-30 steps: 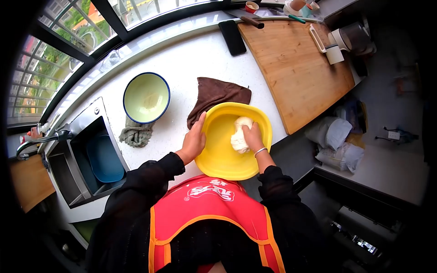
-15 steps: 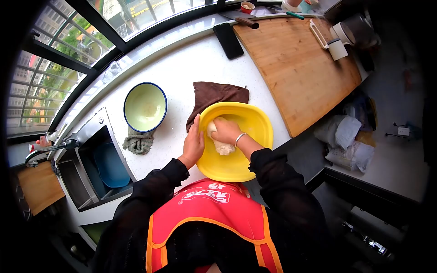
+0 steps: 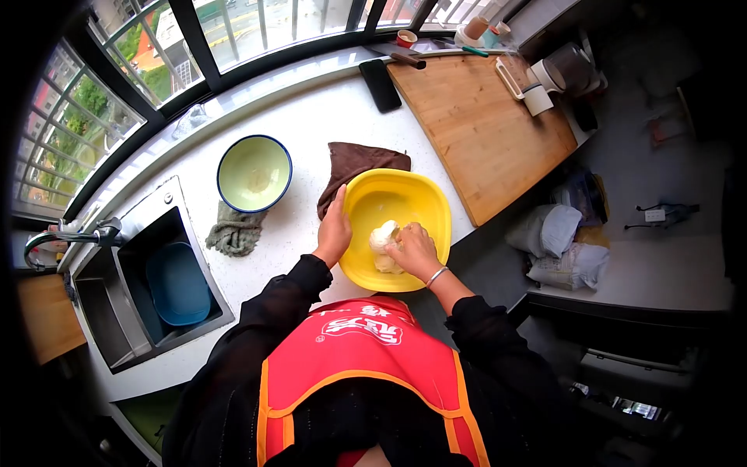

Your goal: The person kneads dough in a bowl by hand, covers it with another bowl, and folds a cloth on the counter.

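Note:
A yellow basin (image 3: 428, 191) stands at the counter's front edge, partly on a brown cloth (image 3: 350, 161). Inside it lies a pale lump of dough (image 3: 384, 240), uneven, with a raised knob at its top. My right hand (image 3: 415, 251), a bracelet at its wrist, is inside the basin with curled fingers gripping the dough's right side. Against the basin's left wall rests my left hand (image 3: 334, 232), its thumb at the rim and its fingers around the outside, holding the basin.
Left of the basin are a green bowl (image 3: 254, 173) with a blue rim, a grey rag (image 3: 235, 231) and a sink (image 3: 117, 311) holding a blue tub (image 3: 178, 284). A phone (image 3: 380, 86) lies beside a wooden board (image 3: 475, 117). Bags (image 3: 572, 265) sit at right.
My right hand has drawn back from the dough's top to its right side, toward me. The dough now has a raised knob. The left hand stays on the basin; the view has shifted slightly.

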A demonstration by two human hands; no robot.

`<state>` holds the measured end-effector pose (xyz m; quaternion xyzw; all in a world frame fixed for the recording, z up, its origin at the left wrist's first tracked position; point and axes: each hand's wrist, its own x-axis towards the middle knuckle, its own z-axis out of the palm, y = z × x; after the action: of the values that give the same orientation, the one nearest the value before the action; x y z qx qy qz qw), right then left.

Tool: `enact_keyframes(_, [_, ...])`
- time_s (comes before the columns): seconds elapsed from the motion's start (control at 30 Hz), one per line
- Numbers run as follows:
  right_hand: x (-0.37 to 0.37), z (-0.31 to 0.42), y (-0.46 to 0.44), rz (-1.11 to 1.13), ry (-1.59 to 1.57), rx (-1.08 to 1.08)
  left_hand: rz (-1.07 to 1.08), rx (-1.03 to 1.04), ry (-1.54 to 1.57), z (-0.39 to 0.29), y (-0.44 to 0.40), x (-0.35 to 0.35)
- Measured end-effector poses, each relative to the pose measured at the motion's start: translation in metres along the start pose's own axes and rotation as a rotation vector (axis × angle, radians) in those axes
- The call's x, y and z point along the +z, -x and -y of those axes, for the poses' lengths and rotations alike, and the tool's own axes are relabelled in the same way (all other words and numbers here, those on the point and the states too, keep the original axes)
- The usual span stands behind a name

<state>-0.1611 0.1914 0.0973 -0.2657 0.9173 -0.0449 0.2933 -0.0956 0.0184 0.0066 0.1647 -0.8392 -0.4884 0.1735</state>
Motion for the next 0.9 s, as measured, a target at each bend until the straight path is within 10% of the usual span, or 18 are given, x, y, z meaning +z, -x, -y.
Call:
enact_keyframes(0.33, [0.063, 0.025, -0.063, -0.308, 0.119, -0.451, 0.034, -0.054, -0.010, -0.006, -0.002, -0.006])
enact_keyframes(0.9, [0.065, -0.052, -0.080, -0.360, -0.133, 0.381, -0.099, -0.098, 0.020, -0.001, 0.005, 0.000])
